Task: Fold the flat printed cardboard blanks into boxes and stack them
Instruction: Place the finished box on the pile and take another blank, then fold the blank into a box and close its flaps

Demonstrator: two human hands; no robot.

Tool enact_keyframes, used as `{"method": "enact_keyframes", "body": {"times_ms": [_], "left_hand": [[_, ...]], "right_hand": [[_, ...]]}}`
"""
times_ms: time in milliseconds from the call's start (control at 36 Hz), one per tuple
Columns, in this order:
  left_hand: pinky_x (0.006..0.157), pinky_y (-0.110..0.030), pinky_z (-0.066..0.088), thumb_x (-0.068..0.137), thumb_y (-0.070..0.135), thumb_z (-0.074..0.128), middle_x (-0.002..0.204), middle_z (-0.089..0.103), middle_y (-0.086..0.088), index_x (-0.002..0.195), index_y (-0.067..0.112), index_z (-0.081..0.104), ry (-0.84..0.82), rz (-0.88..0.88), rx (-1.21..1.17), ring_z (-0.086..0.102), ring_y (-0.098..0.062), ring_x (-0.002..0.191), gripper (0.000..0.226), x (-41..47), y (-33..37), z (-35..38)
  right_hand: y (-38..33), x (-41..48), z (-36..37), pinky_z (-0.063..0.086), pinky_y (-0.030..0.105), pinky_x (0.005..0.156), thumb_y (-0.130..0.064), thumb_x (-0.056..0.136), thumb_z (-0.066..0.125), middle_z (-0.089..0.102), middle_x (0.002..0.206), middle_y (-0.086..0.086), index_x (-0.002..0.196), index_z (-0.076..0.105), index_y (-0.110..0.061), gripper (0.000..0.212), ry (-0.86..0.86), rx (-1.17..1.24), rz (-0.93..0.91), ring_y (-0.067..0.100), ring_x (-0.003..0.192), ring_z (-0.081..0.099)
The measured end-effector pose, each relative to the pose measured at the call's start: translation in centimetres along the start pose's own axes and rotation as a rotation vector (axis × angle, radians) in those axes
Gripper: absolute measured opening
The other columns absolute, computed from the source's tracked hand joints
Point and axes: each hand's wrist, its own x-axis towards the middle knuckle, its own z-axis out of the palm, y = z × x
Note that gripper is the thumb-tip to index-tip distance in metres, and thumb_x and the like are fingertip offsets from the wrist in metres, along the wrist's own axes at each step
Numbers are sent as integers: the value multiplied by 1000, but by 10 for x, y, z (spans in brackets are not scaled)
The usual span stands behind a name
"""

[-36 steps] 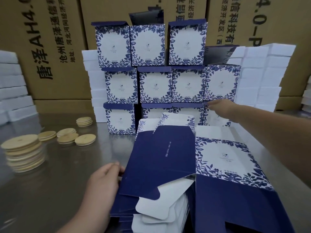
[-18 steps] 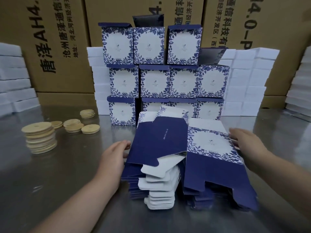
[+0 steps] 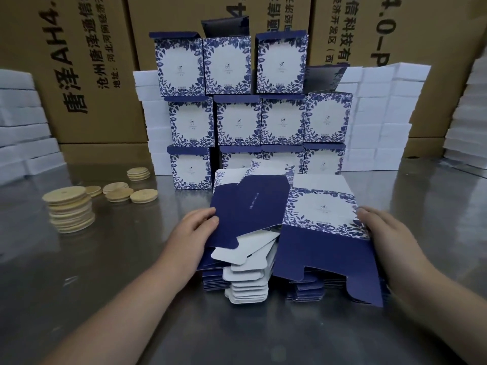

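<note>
A pile of flat blue-and-white printed blanks lies on the steel table in front of me. The top blank is spread wide, navy on the left, floral panel on the right. My left hand grips its left edge, thumb on top. My right hand holds its right edge at the floral panel. Behind the pile stands a wall of folded boxes, three rows high, floral faces toward me.
Round wooden lids are stacked at the left, with several loose ones beyond. White foam blocks stand behind the boxes and at both sides. Brown shipping cartons close off the back.
My right hand came back from the box wall to the right edge of the top blank. My left hand slid up onto its left edge. The view pulled back from the pile.
</note>
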Motion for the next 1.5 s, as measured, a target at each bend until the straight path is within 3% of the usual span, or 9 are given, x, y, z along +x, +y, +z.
{"method": "enact_keyframes", "body": {"times_ms": [222, 306, 389, 500, 722, 917, 1222, 1361, 1500], "left_hand": [[111, -38, 32, 94, 10, 51, 128, 57, -6, 117, 12, 61, 10, -38, -60, 51, -18, 120, 25, 4, -1, 2], [110, -40, 34, 93, 9, 51, 125, 59, -7, 109, 13, 64, 8, -27, -95, 53, -20, 119, 21, 5, 0, 0], [95, -33, 45, 94, 10, 48, 108, 69, -9, 99, 12, 69, -2, -22, -183, 62, -22, 103, 22, 5, 8, -2], [80, -30, 46, 97, 14, 39, 89, 74, -5, 89, 15, 72, -8, 3, -286, 66, -17, 83, 34, 3, 17, -4], [67, -16, 51, 94, 7, 37, 89, 74, 1, 106, 16, 64, -36, 103, -422, 68, -10, 82, 31, -5, 18, 1], [65, -13, 50, 83, 11, 55, 89, 74, 9, 105, 23, 62, -62, 231, -374, 68, -4, 80, 26, -12, 20, 3], [76, -4, 44, 94, 7, 48, 109, 62, 16, 130, 20, 51, -32, 232, -72, 61, 11, 90, 39, -15, 17, 6], [82, -6, 43, 93, 7, 49, 114, 63, 9, 130, 16, 53, -64, 186, -32, 59, 5, 97, 38, -14, 18, 6], [94, -16, 39, 76, 32, 54, 114, 63, 11, 125, 22, 54, -112, 176, -53, 58, 3, 105, 51, -16, 20, 6]], "right_hand": [[1, 0, -1, 48, 39, 94, -34, 91, 58, 68, 107, -22, 91, 66, -50, 18, -124, -30, -85, 10, 102, 64], [1, -2, -2, 49, 34, 83, -30, 93, 53, 68, 101, -27, 88, 67, -56, 30, -216, 17, -104, 5, 98, 66], [-4, 1, 2, 49, 20, 72, -16, 98, 40, 66, 107, -22, 121, 59, -36, 36, -277, 87, -67, -5, 85, 66], [-12, 6, 6, 44, 3, 50, -1, 98, 33, 65, 73, -28, 117, 46, -28, 35, -220, 100, -90, -17, 58, 59], [-3, -10, -4, 50, 9, 65, -33, 78, 60, 66, 111, -24, 101, 68, -50, 30, -421, 115, -193, -6, 97, 63], [-1, -10, 0, 39, -4, 59, -8, 96, 45, 63, 83, -40, 105, 53, -39, 33, -221, 3, -328, -27, 78, 55], [-10, -14, -1, 42, 0, 68, -32, 92, 43, 65, 102, -28, 120, 51, -29, 30, -151, -21, -412, -20, 89, 57], [-3, -6, -6, 45, 34, 100, -55, 90, 47, 58, 129, -17, 129, 50, -48, 40, -260, 6, -369, 4, 118, 54], [-3, -8, -4, 41, 12, 98, -64, 83, 48, 53, 127, -34, 117, 50, -64, 34, -295, -21, -371, -9, 122, 46]]}}
